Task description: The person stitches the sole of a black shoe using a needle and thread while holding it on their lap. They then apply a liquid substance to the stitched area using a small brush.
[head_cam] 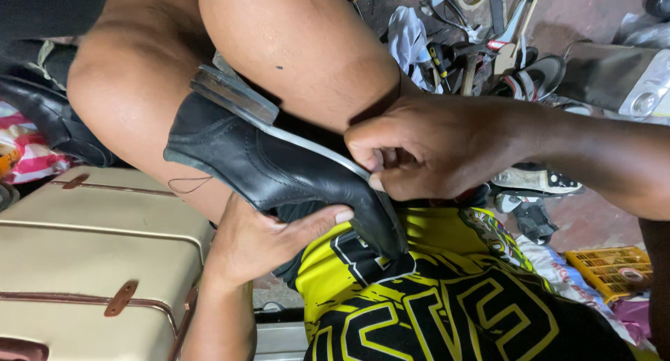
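Both grips clenched: left hand (262,239) & right hand (426,148) clasp black leather shoe (272,165), sole up, w/ pale welt.

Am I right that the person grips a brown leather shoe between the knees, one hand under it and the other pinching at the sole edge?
Not quite: the head view shows a black shoe, not brown. The left hand supports it underneath; the right hand pinches at the sole edge.
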